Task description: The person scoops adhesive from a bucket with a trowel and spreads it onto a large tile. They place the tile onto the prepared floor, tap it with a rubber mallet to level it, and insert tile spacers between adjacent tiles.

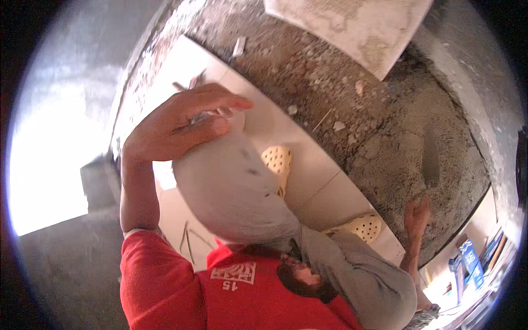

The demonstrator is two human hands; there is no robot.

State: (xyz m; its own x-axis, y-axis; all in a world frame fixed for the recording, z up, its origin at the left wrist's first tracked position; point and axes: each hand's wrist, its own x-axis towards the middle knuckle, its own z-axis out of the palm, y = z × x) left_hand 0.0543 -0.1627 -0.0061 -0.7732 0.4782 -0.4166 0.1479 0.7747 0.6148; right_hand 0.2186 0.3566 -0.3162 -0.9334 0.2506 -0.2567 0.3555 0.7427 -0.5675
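My right hand (418,214) is closed at the near end of a long dark trowel blade (431,157), its handle hidden in my fingers. The blade lies against smoothed grey mortar (407,132). Over my bent, grey-trousered left knee (231,181) hangs my left hand (190,121), fingers loosely bent and thumb apart. Nothing held shows in it. I squat on pale floor tiles (313,176), wearing yellow perforated clogs (278,160).
Rough soil and rubble (308,71) border the tile edge. A large stained tile or board (352,27) juts in at the top. Blue-and-white packaging (470,261) stands at lower right. Behind my left hand lies a small dark tool-like object (196,80). A grey wall (478,71) curves along the right.
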